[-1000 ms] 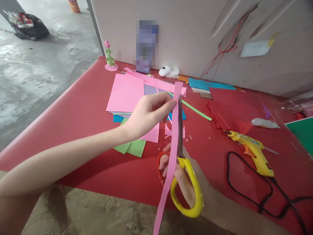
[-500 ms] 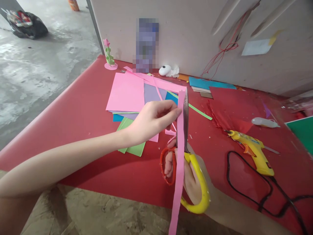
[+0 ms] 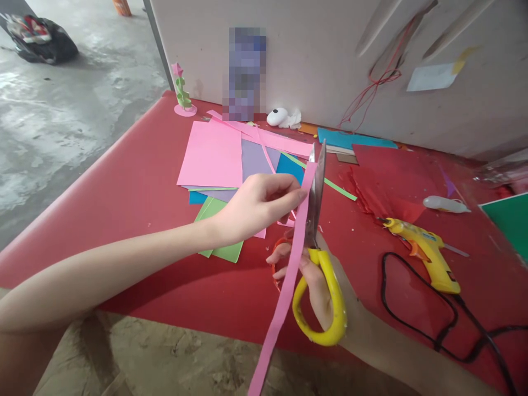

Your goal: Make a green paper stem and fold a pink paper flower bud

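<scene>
Between the fingertips of my left hand [image 3: 264, 206] is a long pink paper strip [image 3: 291, 269], pinched close to its upper end. The strip hangs down past the table's front edge and out of view. My right hand [image 3: 324, 283] grips a pair of scissors [image 3: 317, 203] with one yellow and one red handle. Their blades point up and are slightly parted at the tips, beside the strip's top end. Part of the red handle and some right fingers are hidden behind the strip. Behind my left hand lie pink sheets [image 3: 212, 154] and green paper pieces [image 3: 229, 245].
A yellow glue gun [image 3: 429, 253] with a black cord [image 3: 383, 286] lies at the right on the red table [image 3: 124, 220]. At the back stand a pink paper flower [image 3: 181, 91] and a white rounded object [image 3: 277, 116]. Blue paper [image 3: 355, 137] lies along the wall.
The scissor blades have parted and the yellow handle has turned. The strip's top has dropped a little and tilted, and its lower end has swung left.
</scene>
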{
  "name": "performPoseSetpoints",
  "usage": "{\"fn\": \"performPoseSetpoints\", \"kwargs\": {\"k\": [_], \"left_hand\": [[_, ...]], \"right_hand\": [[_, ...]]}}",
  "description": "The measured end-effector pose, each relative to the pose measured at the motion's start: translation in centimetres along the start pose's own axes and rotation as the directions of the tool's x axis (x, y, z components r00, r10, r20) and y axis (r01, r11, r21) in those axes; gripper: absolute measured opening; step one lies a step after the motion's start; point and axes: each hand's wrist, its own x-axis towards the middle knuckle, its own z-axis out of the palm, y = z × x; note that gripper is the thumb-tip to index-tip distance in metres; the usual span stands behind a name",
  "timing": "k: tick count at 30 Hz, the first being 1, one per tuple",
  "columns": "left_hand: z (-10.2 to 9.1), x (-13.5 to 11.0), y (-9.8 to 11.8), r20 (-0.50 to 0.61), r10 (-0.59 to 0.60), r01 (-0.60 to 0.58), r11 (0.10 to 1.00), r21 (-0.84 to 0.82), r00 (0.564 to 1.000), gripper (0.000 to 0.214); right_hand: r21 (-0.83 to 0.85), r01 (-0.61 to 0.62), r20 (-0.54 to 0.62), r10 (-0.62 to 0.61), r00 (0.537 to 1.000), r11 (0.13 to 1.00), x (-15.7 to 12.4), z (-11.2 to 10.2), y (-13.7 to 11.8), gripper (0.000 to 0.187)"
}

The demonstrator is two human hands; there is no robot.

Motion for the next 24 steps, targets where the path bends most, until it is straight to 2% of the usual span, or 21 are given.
{"fn": "performPoseSetpoints", "kwargs": {"k": [5, 8, 13, 16, 24], "left_hand": [[-0.1, 0.3, -0.3, -0.006, -0.008, 0.008, 1.000, 0.011, 1.000, 0.031], [-0.6, 0.7, -1.0, -0.013, 0.006, -0.005, 0.999, 0.046, 1.000, 0.031], [-1.9, 1.9, -2.5, -0.079, 0.071, -0.070, 0.997, 0.021, 0.994, 0.029], [-2.5, 2.5, -3.1, -0.121, 0.064, -0.067, 0.998, -0.019, 0.991, 0.026], [-3.7, 3.6, -3.5, -0.286, -0.015, -0.013, 0.995, -0.097, 0.958, 0.023]], "right_hand": [[0.021, -0.001, -0.070, 0.002, 0.998, 1.000, 0.8, -0.4, -1.7, 0.045], [-0.009, -0.008, -0.132, 0.007, 0.991, 1.000, 2.2, -1.5, -2.3, 0.045], [-0.242, -0.054, -0.273, -0.015, 0.962, 0.969, 5.2, -4.5, -2.1, 0.046], [-0.353, -0.085, -0.281, -0.019, 0.960, 0.932, 6.3, -5.8, -1.7, 0.050], [-0.466, -0.135, -0.320, -0.025, 0.947, 0.874, 7.0, -6.8, -1.0, 0.039]]}}
